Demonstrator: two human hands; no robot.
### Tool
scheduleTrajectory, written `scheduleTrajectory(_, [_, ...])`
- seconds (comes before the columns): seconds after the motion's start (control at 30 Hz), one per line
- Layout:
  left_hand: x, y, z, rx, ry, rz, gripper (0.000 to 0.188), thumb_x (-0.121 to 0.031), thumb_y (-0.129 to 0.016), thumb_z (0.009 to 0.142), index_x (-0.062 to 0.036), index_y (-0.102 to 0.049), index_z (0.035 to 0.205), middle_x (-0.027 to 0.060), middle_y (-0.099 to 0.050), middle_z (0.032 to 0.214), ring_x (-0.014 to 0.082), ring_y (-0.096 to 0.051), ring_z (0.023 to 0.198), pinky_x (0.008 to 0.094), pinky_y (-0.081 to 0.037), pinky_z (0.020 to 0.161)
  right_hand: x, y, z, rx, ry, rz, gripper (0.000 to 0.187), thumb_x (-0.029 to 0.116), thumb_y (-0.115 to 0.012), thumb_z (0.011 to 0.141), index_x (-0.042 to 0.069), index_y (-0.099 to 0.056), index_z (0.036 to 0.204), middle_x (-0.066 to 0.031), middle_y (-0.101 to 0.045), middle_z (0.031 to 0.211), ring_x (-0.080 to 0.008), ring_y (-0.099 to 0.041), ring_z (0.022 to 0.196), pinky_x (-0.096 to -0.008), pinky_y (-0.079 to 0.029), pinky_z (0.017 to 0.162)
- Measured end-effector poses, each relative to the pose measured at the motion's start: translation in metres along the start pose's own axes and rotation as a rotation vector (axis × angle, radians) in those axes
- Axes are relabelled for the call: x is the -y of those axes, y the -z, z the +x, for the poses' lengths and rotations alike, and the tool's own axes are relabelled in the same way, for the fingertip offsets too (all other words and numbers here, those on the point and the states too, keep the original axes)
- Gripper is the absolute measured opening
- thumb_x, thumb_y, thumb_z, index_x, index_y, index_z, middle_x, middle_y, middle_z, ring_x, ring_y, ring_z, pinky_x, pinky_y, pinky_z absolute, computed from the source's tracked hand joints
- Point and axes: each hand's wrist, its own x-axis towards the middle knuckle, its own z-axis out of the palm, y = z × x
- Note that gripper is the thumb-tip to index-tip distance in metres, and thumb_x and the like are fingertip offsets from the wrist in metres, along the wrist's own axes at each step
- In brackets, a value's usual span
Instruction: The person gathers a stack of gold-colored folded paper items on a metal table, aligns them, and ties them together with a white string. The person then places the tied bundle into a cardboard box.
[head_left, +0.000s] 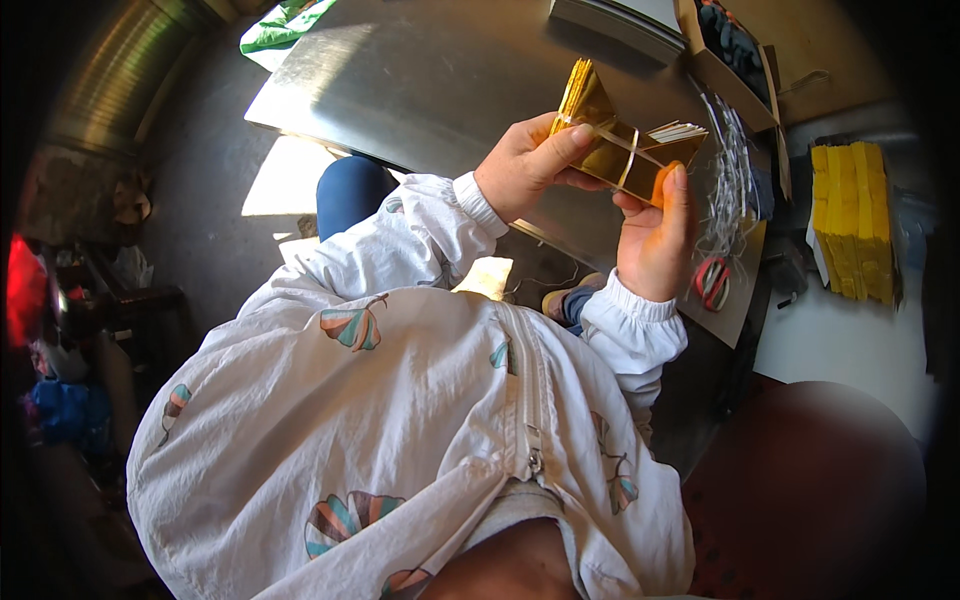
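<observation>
Both of my hands hold up a bundle of shiny gold folded paper [608,160] above the metal table. Thin pale ties cross around its middle, and its ends fan out, showing gold layers on one side and white edges on the other. My left hand [535,165] grips the bundle's left part, thumb lying on top. At its right lower corner my right hand [655,235] pinches it, with an orange cover on one finger. The fingers behind the bundle are partly hidden.
A bunch of pale strips [728,180] hangs at the table's [420,80] right, near red-handled scissors [712,282]. Stacked yellow bundles [853,222] stand farther right. A cardboard box [735,65] and a stack of sheets [625,25] sit at the back; green cloth [280,30] lies far left.
</observation>
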Motion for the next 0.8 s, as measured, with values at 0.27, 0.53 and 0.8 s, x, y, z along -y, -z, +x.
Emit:
scheduleTrajectory(0.27, [-0.013, 0.006, 0.001, -0.039, 0.049, 0.104, 0.053, -0.045, -0.052, 0.093, -0.0007, -0.049, 0.123, 0.0103, -0.06, 0.114, 0.02, -0.06, 0.103, 0.0368, -0.051, 0.089, 0.0, 0.003, 0.002, -0.008, 0.032, 0.007, 0.031, 0.031, -0.055, 0.094, 0.003, -0.055, 0.107, -0.0069, -0.061, 0.099, -0.0155, -0.063, 0.081, -0.0262, -0.054, 0.061])
scheduleTrajectory(0.53, [-0.016, 0.003, -0.002, -0.084, 0.129, 0.076, 0.05, -0.044, -0.058, 0.091, 0.0006, -0.054, 0.114, 0.0086, -0.062, 0.105, 0.017, -0.061, 0.098, 0.0324, -0.054, 0.085, -0.007, 0.01, 0.005, 0.046, -0.041, 0.05, 0.031, 0.031, -0.056, 0.094, 0.003, -0.055, 0.107, -0.007, -0.061, 0.102, -0.0154, -0.063, 0.083, -0.0274, -0.055, 0.065])
scheduleTrajectory(0.8, [-0.019, -0.006, -0.007, -0.122, 0.208, 0.136, 0.049, -0.043, -0.051, 0.095, -0.0021, -0.05, 0.122, 0.0074, -0.058, 0.117, 0.0175, -0.058, 0.106, 0.0331, -0.05, 0.092, -0.007, 0.018, -0.002, 0.104, -0.107, 0.075, 0.033, 0.032, -0.057, 0.093, 0.004, -0.055, 0.108, -0.006, -0.062, 0.102, -0.0147, -0.063, 0.088, -0.0277, -0.055, 0.07])
